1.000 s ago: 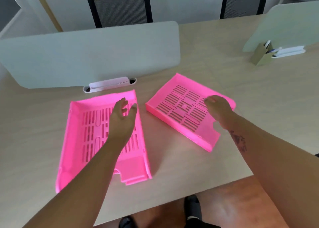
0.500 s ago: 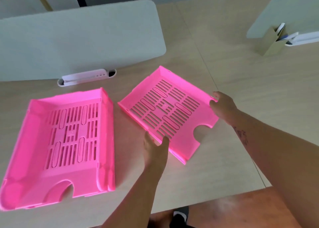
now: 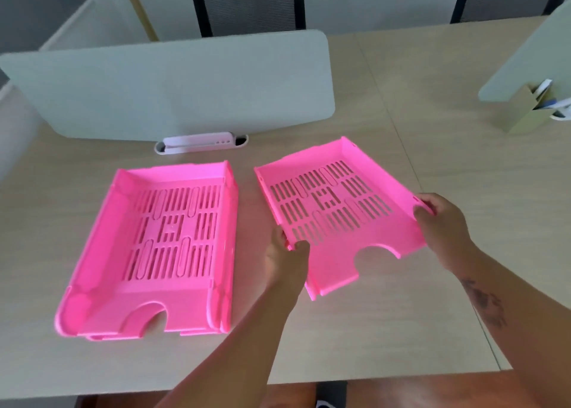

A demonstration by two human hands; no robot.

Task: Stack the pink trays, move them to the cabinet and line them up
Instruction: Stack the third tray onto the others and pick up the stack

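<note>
Two pink slotted trays lie on the light wooden desk. The left tray rests flat, with a notch in its near edge, and no hand touches it. The right tray is tilted, its near end lifted off the desk. My left hand grips its left side wall and my right hand grips its right side wall.
A grey divider panel stands behind the trays, with a white holder at its foot. A second divider and a cardboard pen box are at the far right. A black chair stands beyond the desk. The desk's near edge runs below my arms.
My left hand left the left tray and took the right tray's left wall. My right hand moved to its right wall. The right tray turned and its near end rose.
</note>
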